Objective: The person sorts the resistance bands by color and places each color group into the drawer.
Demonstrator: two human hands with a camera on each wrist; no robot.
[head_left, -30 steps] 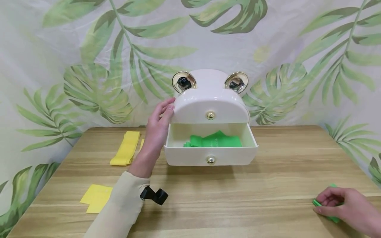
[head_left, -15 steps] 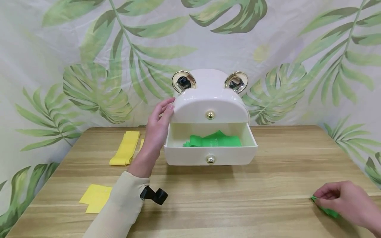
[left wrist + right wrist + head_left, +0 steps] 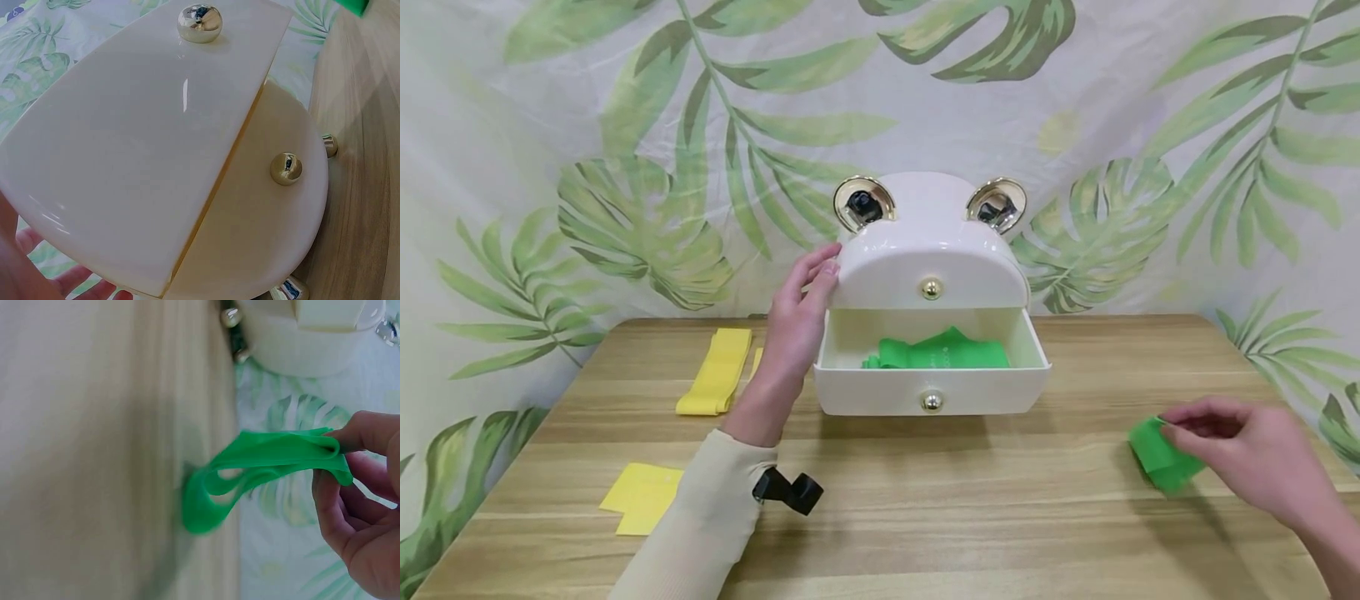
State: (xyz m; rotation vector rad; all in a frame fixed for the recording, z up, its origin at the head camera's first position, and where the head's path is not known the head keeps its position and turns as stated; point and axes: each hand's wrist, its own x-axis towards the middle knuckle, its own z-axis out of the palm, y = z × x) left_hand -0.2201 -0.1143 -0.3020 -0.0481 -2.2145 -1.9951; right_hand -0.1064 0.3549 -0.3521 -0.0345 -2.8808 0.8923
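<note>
A white frog-shaped box (image 3: pixel 932 200) with gold-rimmed eyes stands at the middle back of the table. Its lower drawer (image 3: pixel 872 393) is pulled out and holds a folded green band (image 3: pixel 947 352). My left hand (image 3: pixel 792 329) rests against the box's left side; in the left wrist view its fingertips (image 3: pixel 78 278) show along the box's edge. At the right, my right hand (image 3: pixel 1251 454) pinches another folded green band (image 3: pixel 1159 457) between thumb and fingers, off the tabletop. The right wrist view shows that band (image 3: pixel 269 453) hanging in loose loops.
On the left of the wooden table (image 3: pixel 1060 517) lie a long folded yellow band (image 3: pixel 715 375) and a flat yellow piece (image 3: pixel 643 496). Another yellow piece is partly hidden behind my left wrist. A leaf-print cloth (image 3: pixel 1097 100) hangs behind the table.
My right hand has lifted the green band from the table's right side and moved it up and left, toward the box. My left hand and the drawer have stayed put.
</note>
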